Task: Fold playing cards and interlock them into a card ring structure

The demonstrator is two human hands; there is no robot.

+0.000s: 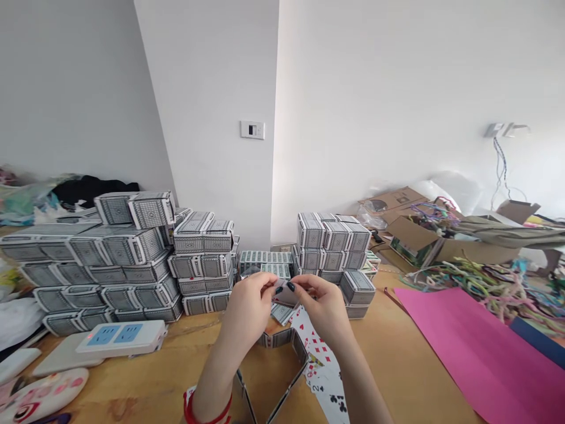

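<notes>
Wooden table (397, 359) below pale walls (375, 88). Small panel (252, 130) on wall; cords (500, 165) dangle at far right. Patterned card blocks (128, 247) stacked along rear, to person's left and right. White power strip (121, 339) before left stacks. Pink sheet (454, 347) at right, near tangled craft stems (472, 274) and open cardboard box (468, 250). Left hand (251, 300) and right hand (324, 303) near mid-table, fingertips pinching playing card (286, 297) between them. Loose cards (320, 347) beneath, many face up. Card frame (282, 338) stands on table, nearer person.
</notes>
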